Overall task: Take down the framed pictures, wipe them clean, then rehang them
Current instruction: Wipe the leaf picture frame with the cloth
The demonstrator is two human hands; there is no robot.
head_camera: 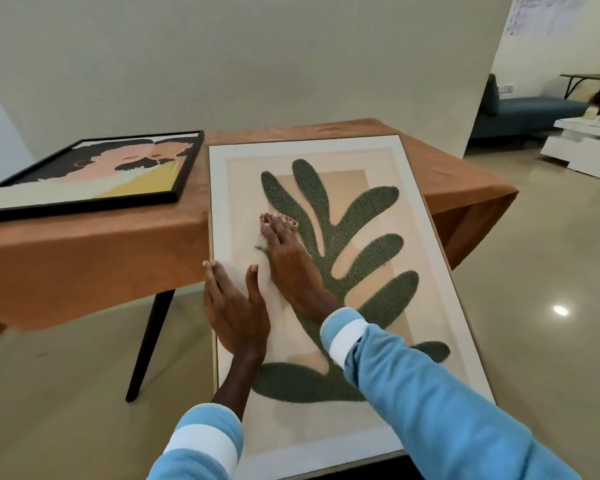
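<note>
Nearest the camera, two blue sleeves with white bands reach forward over the large white-framed leaf picture (368, 251), which slopes up and away from the person, its lower end close to the body and its upper part lying on the worktop (440, 164). The left hand (234, 313) lies flat on the picture's left border, fingers straight and thumb spread apart, holding nothing and seemingly steadying the frame. Just beyond it, the right hand (288, 261) crosses onto the glass with fingers stretched out, pressing a small red-and-white patterned cloth (293, 223) against the surface near the left side of the green leaf shape; the cloth peeks out past the fingertips, pressed under the flat hand rather than bunched in a fist. So the wiping step looks to be in hand on this picture, with the cloth on the middle-left of the glass. Further back and to the left, a black-framed picture (94, 171) lies flat on the rust-coloured cover of the worktop, apart from the leaf picture. Both pictures are therefore off the wall, so the taking-down seems done for these two; whether the black-framed one has been wiped cannot be told. Behind stands a plain wall (257, 64) with no hook in sight. Rehanging is all left to do.
</note>
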